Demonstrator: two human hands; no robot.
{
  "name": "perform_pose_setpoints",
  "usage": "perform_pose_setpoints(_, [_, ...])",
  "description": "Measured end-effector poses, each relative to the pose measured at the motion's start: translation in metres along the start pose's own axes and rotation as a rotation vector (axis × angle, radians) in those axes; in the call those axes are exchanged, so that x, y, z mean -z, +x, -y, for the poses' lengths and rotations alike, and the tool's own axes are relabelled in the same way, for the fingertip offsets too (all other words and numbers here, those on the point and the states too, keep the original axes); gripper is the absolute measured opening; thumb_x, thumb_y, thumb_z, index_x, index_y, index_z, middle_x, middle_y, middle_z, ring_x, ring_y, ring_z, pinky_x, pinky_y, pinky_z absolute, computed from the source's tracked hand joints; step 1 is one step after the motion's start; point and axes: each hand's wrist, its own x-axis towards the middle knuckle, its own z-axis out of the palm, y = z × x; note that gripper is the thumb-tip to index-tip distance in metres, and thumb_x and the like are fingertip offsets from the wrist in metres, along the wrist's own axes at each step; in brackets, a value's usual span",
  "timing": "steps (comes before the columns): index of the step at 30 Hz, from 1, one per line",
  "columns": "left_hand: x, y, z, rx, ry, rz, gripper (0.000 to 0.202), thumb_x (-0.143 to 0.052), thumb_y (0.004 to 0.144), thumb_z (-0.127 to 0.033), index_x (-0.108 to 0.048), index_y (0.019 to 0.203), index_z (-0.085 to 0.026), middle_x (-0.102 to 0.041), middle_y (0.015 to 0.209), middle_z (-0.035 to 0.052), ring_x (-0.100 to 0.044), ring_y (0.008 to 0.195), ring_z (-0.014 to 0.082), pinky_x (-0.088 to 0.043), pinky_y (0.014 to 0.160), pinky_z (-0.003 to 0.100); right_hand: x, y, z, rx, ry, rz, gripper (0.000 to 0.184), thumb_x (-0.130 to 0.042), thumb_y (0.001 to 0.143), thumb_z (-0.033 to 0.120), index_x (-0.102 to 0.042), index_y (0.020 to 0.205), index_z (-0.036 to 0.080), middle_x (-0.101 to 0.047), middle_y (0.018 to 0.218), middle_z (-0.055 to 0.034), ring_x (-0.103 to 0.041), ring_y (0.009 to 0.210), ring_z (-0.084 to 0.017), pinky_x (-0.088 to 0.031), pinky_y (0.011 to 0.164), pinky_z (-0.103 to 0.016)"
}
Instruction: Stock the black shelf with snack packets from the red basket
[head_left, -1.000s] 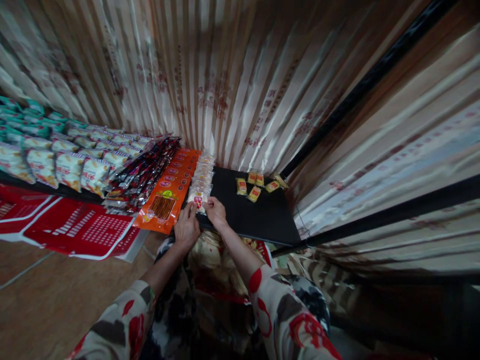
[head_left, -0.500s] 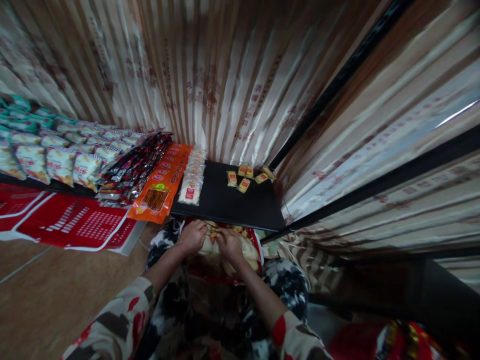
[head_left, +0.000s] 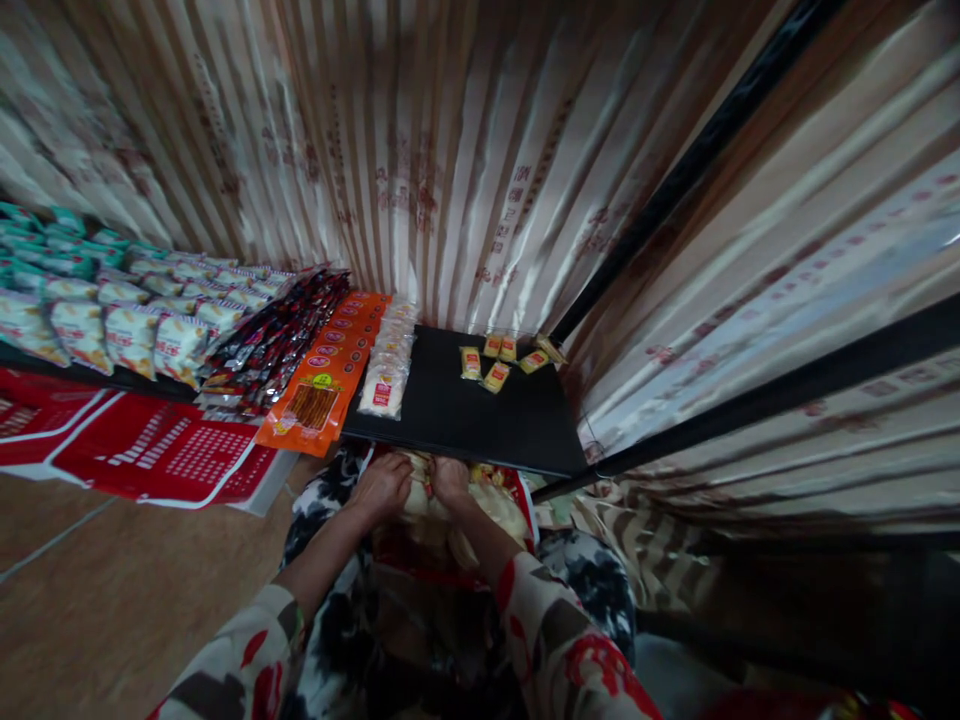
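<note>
A red bag (head_left: 531,510) sits open between my knees, below the shelf's front edge, with pale, plastic-wrapped packets (head_left: 499,508) inside. My left hand (head_left: 384,485) is over the bag's left side, its fingers curled in at a pale yellowish wrapper (head_left: 418,470). Close beside it, my right hand (head_left: 451,483) reaches in with bent fingers, closed near the same wrapper. The fingertips of both are largely hidden, so what exactly they grip does not show. Small yellow packets with red labels (head_left: 496,377) lie scattered on the black shelf (head_left: 465,425) just beyond.
On the shelf to the left stand a row of clear packets (head_left: 384,385), orange snack bags (head_left: 319,375), dark sachets (head_left: 270,335) and white snack bags (head_left: 180,345). Red printed bags (head_left: 157,450) hang below. A black post (head_left: 675,180) and pleated curtain (head_left: 480,150) border the right and back.
The view has shifted slightly, so the shelf appears a little lower and to the right. Both hands stay at the bag, and my right hand has drawn closer to the shelf edge.
</note>
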Motion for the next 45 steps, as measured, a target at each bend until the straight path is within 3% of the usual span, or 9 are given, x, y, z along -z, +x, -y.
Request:
perform_pose_setpoints(4, [0.002,-0.004,0.002,0.016,-0.039,-0.021,0.025,-0.044,0.081,-0.017,-0.064,0.097,-0.016,-0.063,0.105,0.0098,-0.056,0.101,0.0203,-0.047,0.091,0.035,0.004,-0.015,-0.01,0.078,-0.012,-0.039,0.034,-0.036,0.09,0.021,-0.067,0.102,0.016,-0.069,0.097,-0.0142,-0.063,0.093,-0.021,-0.043,0.08,-0.028])
perform_pose_setpoints(8, [0.002,-0.008,0.003,0.032,-0.061,-0.03,0.03,-0.043,0.08,-0.016,-0.061,0.105,-0.016,-0.062,0.108,0.0099,-0.055,0.103,0.0203,-0.046,0.093,0.036,0.012,-0.042,-0.027,0.21,0.039,-0.18,0.036,-0.038,0.088,0.016,-0.058,0.119,0.017,-0.063,0.114,-0.0127,-0.056,0.106,-0.02,-0.04,0.09,-0.029])
perform_pose_setpoints(13, [0.008,-0.008,-0.001,0.139,-0.173,-0.069,0.04,-0.045,0.082,-0.024,-0.052,0.12,-0.015,-0.058,0.119,0.0112,-0.052,0.113,0.0211,-0.042,0.099,0.037,0.027,-0.077,-0.045,0.261,0.216,-0.274,0.035,-0.038,0.088,0.02,-0.059,0.116,0.015,-0.063,0.115,-0.0117,-0.056,0.105,-0.021,-0.039,0.094,-0.032])
perform_pose_setpoints(17, [0.016,0.001,-0.017,0.201,-0.31,-0.091,0.043,-0.05,0.08,-0.03,-0.05,0.122,-0.019,-0.058,0.119,0.0092,-0.055,0.109,0.0207,-0.044,0.096,0.037,0.05,-0.092,-0.052,0.236,0.512,-0.209,0.034,-0.041,0.085,0.02,-0.058,0.114,0.017,-0.065,0.11,-0.0085,-0.059,0.098,-0.019,-0.043,0.088,-0.03])
perform_pose_setpoints(20, [0.017,0.012,-0.035,0.262,-0.476,-0.095,0.039,-0.051,0.08,-0.031,-0.052,0.118,-0.02,-0.062,0.108,0.0071,-0.06,0.093,0.0177,-0.048,0.085,0.032,0.064,-0.091,-0.056,0.222,0.765,-0.123,0.031,-0.045,0.081,0.022,-0.06,0.108,0.019,-0.067,0.101,-0.0065,-0.061,0.091,-0.019,-0.046,0.082,-0.03])
perform_pose_setpoints(26, [0.013,0.036,-0.056,0.404,-0.819,-0.106,0.031,-0.053,0.079,-0.027,-0.056,0.107,-0.017,-0.063,0.08,0.0005,-0.057,0.067,0.01,-0.048,0.063,0.021,0.065,-0.081,-0.058,0.108,1.336,0.055,0.034,-0.049,0.077,0.031,-0.056,0.108,0.02,-0.068,0.094,-0.0055,-0.064,0.076,-0.017,-0.052,0.068,-0.03])
perform_pose_setpoints(32, [0.004,0.054,-0.062,0.394,-0.797,-0.095,0.033,-0.052,0.074,-0.014,-0.056,0.107,-0.014,-0.06,0.078,0.0002,-0.055,0.067,0.0099,-0.048,0.062,0.021,0.064,-0.079,-0.064,0.082,1.176,-0.048,0.033,-0.045,0.081,0.041,-0.059,0.102,0.02,-0.068,0.091,-0.0059,-0.064,0.079,-0.018,-0.052,0.069,-0.029])
perform_pose_setpoints(38, [0.01,0.082,-0.067,0.35,-0.746,-0.144,0.038,-0.049,0.074,-0.013,-0.055,0.112,-0.014,-0.062,0.086,0.0016,-0.055,0.068,0.0098,-0.049,0.067,0.023,0.078,-0.058,-0.082,0.091,0.867,-0.366,0.04,-0.047,0.079,0.049,-0.067,0.086,0.016,-0.066,0.082,-0.0076,-0.06,0.074,-0.02,-0.048,0.07,-0.029])
perform_pose_setpoints(45, [0.021,0.111,-0.056,0.399,-0.552,-0.244,0.035,-0.051,0.077,-0.018,-0.057,0.111,-0.015,-0.064,0.092,0.0037,-0.058,0.073,0.0123,-0.049,0.074,0.027,0.099,-0.019,-0.068,0.047,0.778,-0.359,0.037,-0.046,0.079,0.046,-0.065,0.092,0.017,-0.066,0.073,-0.0035,-0.059,0.064,-0.017,-0.045,0.061,-0.026])
